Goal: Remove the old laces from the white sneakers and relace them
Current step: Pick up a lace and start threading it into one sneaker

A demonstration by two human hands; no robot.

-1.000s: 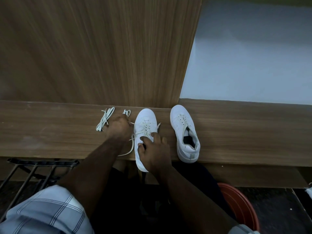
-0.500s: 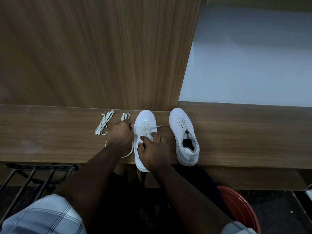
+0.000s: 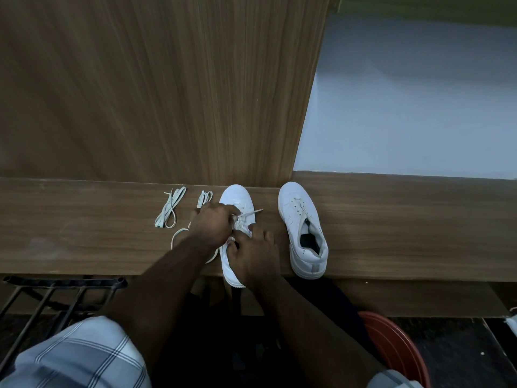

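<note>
Two white sneakers stand on a wooden ledge (image 3: 84, 236), toes toward the wall. On the left sneaker (image 3: 236, 197) my left hand (image 3: 214, 224) pinches its lace (image 3: 253, 212) over the eyelets. My right hand (image 3: 256, 256) grips the same shoe around the tongue and collar and hides its rear half. A loose loop of that lace (image 3: 177, 236) trails out to the left on the ledge. The right sneaker (image 3: 302, 228) has bare eyelets and an open mouth. Two bundled laces lie to the left, one (image 3: 169, 210) farther out and one (image 3: 204, 197) by my left hand.
A wood-grain panel (image 3: 156, 85) rises behind the ledge, with a pale wall (image 3: 414, 102) to its right. Below the ledge stand a black metal rack (image 3: 56, 292) at left and a red basin (image 3: 391, 343) at right. My checked sleeve fills the bottom left.
My left hand has moved right from beside the shoe onto its eyelets and taken hold of the lace. The lace loop on the ledge has shifted. My right hand stays on the shoe.
</note>
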